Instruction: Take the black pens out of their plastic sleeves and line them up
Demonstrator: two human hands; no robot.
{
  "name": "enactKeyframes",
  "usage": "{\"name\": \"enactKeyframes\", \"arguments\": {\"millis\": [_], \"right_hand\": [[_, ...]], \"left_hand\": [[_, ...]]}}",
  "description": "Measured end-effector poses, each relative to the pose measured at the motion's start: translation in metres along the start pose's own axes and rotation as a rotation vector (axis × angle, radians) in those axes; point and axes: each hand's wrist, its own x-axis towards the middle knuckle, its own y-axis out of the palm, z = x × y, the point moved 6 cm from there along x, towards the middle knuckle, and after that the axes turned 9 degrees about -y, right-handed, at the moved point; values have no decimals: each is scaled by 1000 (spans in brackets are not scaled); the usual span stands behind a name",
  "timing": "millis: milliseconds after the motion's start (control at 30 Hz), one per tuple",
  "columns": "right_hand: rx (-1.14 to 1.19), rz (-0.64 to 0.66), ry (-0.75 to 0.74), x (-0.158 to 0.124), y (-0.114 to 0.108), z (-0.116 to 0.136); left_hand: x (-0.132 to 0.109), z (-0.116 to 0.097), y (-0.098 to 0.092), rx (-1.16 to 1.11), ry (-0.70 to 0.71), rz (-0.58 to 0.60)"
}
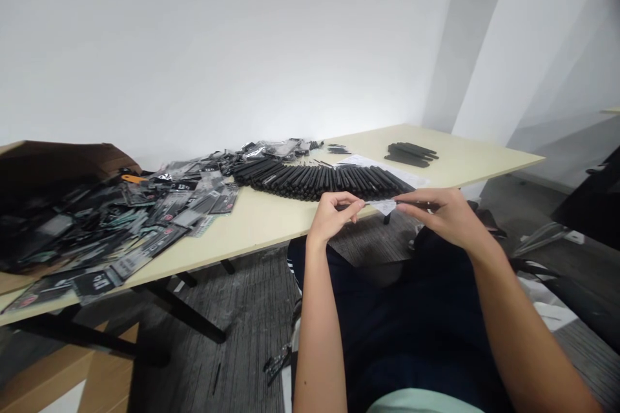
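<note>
The left hand (334, 216) and right hand (443, 216) are half-closed, their fingertips pinching a thin black rod (356, 205) with a small white wrapper (383, 207), above the tabletop (271, 226) edge. Fanned black sticks (320, 182) lie just beyond, beside piled packets (145, 213).

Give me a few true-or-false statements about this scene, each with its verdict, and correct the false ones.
1. The left hand and right hand hold a thin dark stick with a small white piece on it. True.
2. The hands wear gloves. False: they are bare.
3. The black sticks on the table lie in one straight row. False: they fan out in a curve.
4. White papers lie on the table beside a small black pile. True.
5. A cardboard box stands at the table's right end. False: it is at the left end, with packets spilling out.
</note>
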Motion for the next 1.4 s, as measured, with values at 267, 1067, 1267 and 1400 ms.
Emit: {"name": "enactKeyframes", "arguments": {"millis": [267,1067,1267,1400], "right_hand": [[8,-1,-4,4,6,6],[178,80,-134,11,41,23],[190,72,-98,13,41,15],[188,26,-5,13,36,2]], "left_hand": [[0,-1,2,25,16,35],[-1,3,12,32,-48,117],[2,4,13,28,-32,117],[4,5,9,91,-18,28]]}}
